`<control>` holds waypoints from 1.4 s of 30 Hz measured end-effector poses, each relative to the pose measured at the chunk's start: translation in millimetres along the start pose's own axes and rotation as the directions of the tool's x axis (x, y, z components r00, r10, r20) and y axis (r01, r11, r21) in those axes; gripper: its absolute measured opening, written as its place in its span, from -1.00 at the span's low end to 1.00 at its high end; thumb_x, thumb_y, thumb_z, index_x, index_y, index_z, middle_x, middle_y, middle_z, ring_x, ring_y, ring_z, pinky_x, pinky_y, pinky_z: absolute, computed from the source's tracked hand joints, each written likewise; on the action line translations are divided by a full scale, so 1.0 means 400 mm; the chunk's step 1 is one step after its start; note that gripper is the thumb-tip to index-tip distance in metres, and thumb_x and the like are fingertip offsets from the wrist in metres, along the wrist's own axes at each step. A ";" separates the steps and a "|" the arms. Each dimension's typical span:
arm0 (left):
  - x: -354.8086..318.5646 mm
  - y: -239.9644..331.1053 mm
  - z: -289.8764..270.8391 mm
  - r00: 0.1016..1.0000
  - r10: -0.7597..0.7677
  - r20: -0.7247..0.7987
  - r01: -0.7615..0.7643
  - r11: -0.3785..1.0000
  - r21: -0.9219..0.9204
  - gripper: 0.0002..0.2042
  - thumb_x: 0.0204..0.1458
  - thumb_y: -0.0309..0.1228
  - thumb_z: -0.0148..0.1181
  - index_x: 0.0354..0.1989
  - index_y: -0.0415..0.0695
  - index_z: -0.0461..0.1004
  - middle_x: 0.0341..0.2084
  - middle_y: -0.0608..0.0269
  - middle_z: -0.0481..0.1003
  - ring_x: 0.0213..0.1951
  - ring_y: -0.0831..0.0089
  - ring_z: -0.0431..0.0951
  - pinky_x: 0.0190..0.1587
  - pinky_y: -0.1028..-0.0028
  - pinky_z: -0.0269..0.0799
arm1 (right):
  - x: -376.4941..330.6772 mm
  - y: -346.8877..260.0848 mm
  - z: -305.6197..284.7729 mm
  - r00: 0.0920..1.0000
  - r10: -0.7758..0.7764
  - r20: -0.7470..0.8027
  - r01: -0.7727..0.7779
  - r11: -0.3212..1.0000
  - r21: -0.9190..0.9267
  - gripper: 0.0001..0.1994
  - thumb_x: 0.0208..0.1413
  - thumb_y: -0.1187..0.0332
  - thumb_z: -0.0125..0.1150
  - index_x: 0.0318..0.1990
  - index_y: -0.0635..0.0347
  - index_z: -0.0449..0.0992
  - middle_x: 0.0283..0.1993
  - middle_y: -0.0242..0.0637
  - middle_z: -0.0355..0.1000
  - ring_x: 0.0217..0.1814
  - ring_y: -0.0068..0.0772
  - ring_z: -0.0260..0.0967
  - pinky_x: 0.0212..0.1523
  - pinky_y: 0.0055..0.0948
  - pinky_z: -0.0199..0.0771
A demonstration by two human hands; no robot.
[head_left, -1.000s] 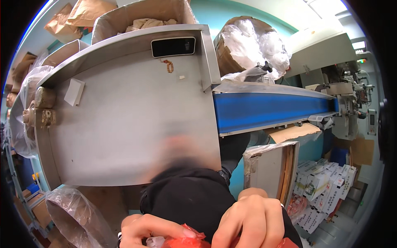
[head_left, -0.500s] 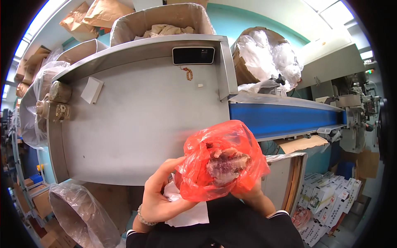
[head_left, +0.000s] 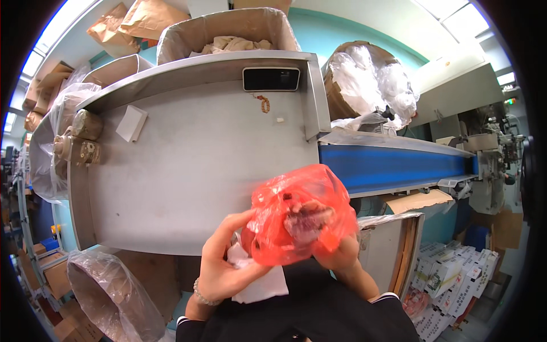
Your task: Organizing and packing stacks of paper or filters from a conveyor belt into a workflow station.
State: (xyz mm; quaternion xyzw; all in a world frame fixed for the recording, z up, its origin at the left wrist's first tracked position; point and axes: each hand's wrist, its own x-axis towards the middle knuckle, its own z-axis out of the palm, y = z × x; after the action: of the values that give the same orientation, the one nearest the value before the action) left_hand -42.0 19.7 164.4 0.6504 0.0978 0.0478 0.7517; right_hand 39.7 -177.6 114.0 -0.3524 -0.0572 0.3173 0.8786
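A thin red plastic bag [head_left: 285, 188] is held up between my hands, just over the near edge of the metal table. Through its open mouth shows a rough purplish and pale lump [head_left: 307, 223], whose kind I cannot make out. My left hand [head_left: 225, 262] has thumb and fingers wrapped round the bag's left side, with a white tissue [head_left: 262, 285] pressed in its palm and hanging below. On the other side, my right hand [head_left: 340, 251] grips the bag's lower right, its fingers partly hidden by the plastic. A beaded bracelet [head_left: 206, 293] circles my left wrist.
On the metal table [head_left: 171, 188] lie a phone [head_left: 271, 79], a small bead string [head_left: 265, 104], a white card [head_left: 131, 123] and jars [head_left: 85, 151] at the left. A blue conveyor belt [head_left: 393, 167] runs off rightward. Plastic-lined bins [head_left: 114, 290] stand around.
The bag's mouth has narrowed, covering more of the lump. My right hand has shifted slightly up and left along the bag; the left keeps its hold.
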 end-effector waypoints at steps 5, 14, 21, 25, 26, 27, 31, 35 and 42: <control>0.056 -0.147 -0.033 0.959 -0.001 -0.283 0.052 0.984 0.173 -0.46 -0.14 -0.53 0.39 0.09 -0.28 0.39 -0.09 0.08 0.48 -0.04 0.37 0.50 0.02 0.44 0.39 | 0.139 0.067 -0.009 0.958 0.122 -0.258 -0.138 0.990 -0.042 -0.77 0.26 0.46 0.05 0.03 0.29 0.35 -0.06 -0.31 0.43 -0.14 -0.60 0.38 -0.18 -0.54 0.41; 0.077 -0.319 -0.100 0.862 -0.079 -0.500 0.247 0.928 0.280 -0.41 -0.15 -0.40 0.41 0.12 -0.26 0.38 -0.03 0.04 0.47 0.01 0.31 0.48 0.05 0.36 0.39 | 0.250 0.244 -0.151 0.964 0.142 -0.223 -0.259 0.675 -0.690 -0.75 0.22 0.47 0.08 0.03 0.33 0.39 -0.05 -0.27 0.46 -0.05 -0.51 0.40 0.00 -0.49 0.42; 0.033 -0.340 -0.125 0.802 -0.100 -0.589 0.255 0.948 0.187 -0.31 -0.17 -0.37 0.45 0.20 -0.24 0.30 -0.03 0.05 0.46 -0.04 0.38 0.47 0.00 0.38 0.41 | 0.212 0.257 -0.160 0.982 -0.162 -0.097 -0.027 0.389 -0.921 -0.66 0.12 0.53 0.15 0.06 0.34 0.36 -0.02 -0.16 0.37 -0.05 -0.36 0.44 -0.09 -0.45 0.48; 0.033 -0.370 -0.140 0.829 -0.043 -0.558 0.267 0.907 0.326 -0.57 -0.07 -0.41 0.40 -0.02 -0.28 0.45 -0.25 0.14 0.54 -0.18 0.51 0.51 -0.15 0.49 0.46 | 0.212 0.243 -0.120 0.966 -0.256 0.017 0.082 0.244 -0.966 -0.56 0.03 0.57 0.21 0.12 0.31 0.32 -0.03 -0.12 0.36 -0.02 -0.27 0.43 -0.09 -0.42 0.52; 0.040 -0.363 -0.137 0.807 -0.145 -0.572 0.299 0.936 0.185 -0.65 -0.07 -0.38 0.40 -0.13 -0.28 0.51 -0.34 0.21 0.56 -0.23 0.56 0.51 -0.15 0.51 0.43 | 0.216 0.247 -0.125 0.966 -0.258 0.015 0.081 0.245 -0.966 -0.56 0.03 0.57 0.21 0.12 0.31 0.32 -0.03 -0.12 0.36 -0.02 -0.27 0.43 -0.09 -0.42 0.52; 0.038 -0.377 -0.143 0.809 -0.144 -0.570 0.298 0.936 0.187 -0.65 -0.07 -0.38 0.40 -0.13 -0.28 0.51 -0.34 0.21 0.56 -0.23 0.56 0.51 -0.15 0.51 0.43 | 0.220 0.255 -0.136 0.980 -0.193 0.055 0.102 0.246 -0.964 -0.52 0.02 0.57 0.22 0.15 0.30 0.29 -0.03 -0.12 0.35 -0.03 -0.27 0.44 -0.09 -0.41 0.53; 0.013 -0.432 -0.165 0.833 -0.205 -0.514 0.265 0.963 0.045 -0.77 0.00 -0.41 0.35 -0.22 -0.27 0.52 -0.43 0.30 0.54 -0.32 0.62 0.48 -0.23 0.56 0.41 | 0.231 0.261 -0.109 0.998 -0.067 0.017 0.047 0.481 -0.876 -0.43 0.02 0.56 0.25 0.21 0.28 0.20 -0.08 -0.14 0.37 -0.10 -0.28 0.47 -0.14 -0.40 0.54; 0.005 -0.397 -0.147 0.840 -0.247 -0.483 0.300 0.953 0.035 -0.81 0.09 -0.45 0.26 -0.20 -0.29 0.47 -0.35 0.26 0.52 -0.33 0.62 0.48 -0.30 0.59 0.42 | 0.207 0.265 -0.103 0.974 -0.227 -0.017 0.054 0.302 -0.952 -0.43 -0.02 0.54 0.28 0.18 0.31 0.20 -0.07 -0.03 0.36 -0.20 -0.18 0.48 -0.23 -0.32 0.50; 0.037 -0.393 -0.152 0.795 -0.258 -0.549 0.207 0.966 -0.155 -0.81 0.08 -0.41 0.29 -0.23 -0.25 0.50 -0.42 0.31 0.52 -0.36 0.67 0.43 -0.29 0.62 0.36 | 0.275 0.301 -0.102 0.984 -0.163 0.069 0.129 0.389 -0.912 -0.61 0.04 0.56 0.21 0.04 0.32 0.30 -0.13 -0.14 0.42 -0.28 -0.32 0.48 -0.20 -0.46 0.50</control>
State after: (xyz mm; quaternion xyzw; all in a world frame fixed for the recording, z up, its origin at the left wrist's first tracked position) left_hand -48.7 58.0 -0.2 0.5566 0.3927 0.1494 0.7167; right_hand 77.8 -69.5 -8.9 -0.7731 -0.2377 0.1505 0.5684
